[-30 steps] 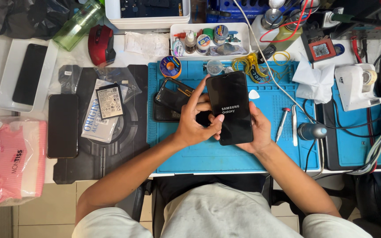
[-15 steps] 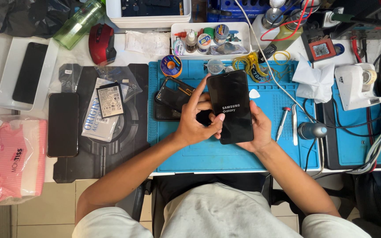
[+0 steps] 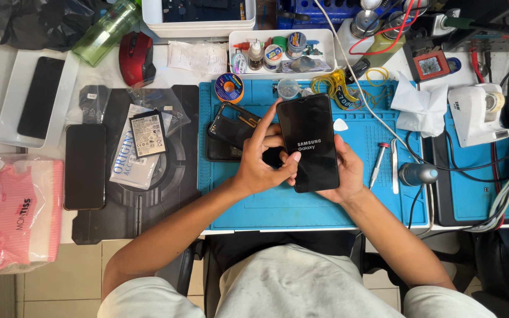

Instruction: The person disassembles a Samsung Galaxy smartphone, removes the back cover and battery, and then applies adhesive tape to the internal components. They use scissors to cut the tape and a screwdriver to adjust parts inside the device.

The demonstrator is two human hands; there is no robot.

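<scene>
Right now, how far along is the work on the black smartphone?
Done: black smartphone has its screen lit. In hand: right hand cradles it over the blue work mat; left hand presses its left edge. Left: black phone frame and battery pack lie aside, unused.

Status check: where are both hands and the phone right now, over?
Both hands on black phone: right hand cradles it from beneath, left hand grips its left edge. Phone lit, above blue mat. Phone frame beside left hand.

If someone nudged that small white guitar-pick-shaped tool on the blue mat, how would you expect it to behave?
The white pick looks thin and flat, so it would probably slide, not roll. It seems very light and easily flicked away. Lying flush on the blue mat, it may be fiddly to lift.
</scene>
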